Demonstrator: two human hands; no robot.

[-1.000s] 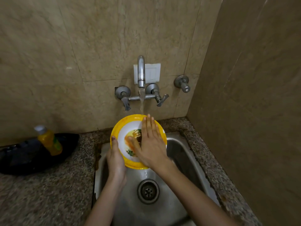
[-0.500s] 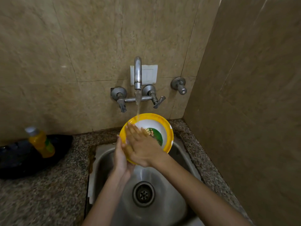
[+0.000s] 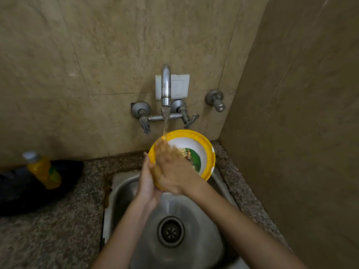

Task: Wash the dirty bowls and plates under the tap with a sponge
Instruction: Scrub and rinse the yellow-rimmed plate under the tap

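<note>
A yellow-rimmed bowl (image 3: 206,150) with a white inside and a green picture is tilted over the steel sink (image 3: 124,191), under the running tap (image 3: 165,84). My left hand (image 3: 148,183) grips the bowl's lower left rim from behind. My right hand (image 3: 172,167) lies flat with straight fingers on the bowl's inside, blurred, its fingertips in the water stream. No sponge is in view.
A yellow bottle (image 3: 43,170) of liquid stands on a black pan (image 3: 73,171) on the granite counter (image 3: 58,230) at the left. A tiled wall (image 3: 301,133) closes in the right side. The sink drain (image 3: 171,231) lies below my hands.
The bowl has turned and shifted right, so the orange smear is gone and a green picture shows. My right hand slid from the bowl's middle to its left side.
</note>
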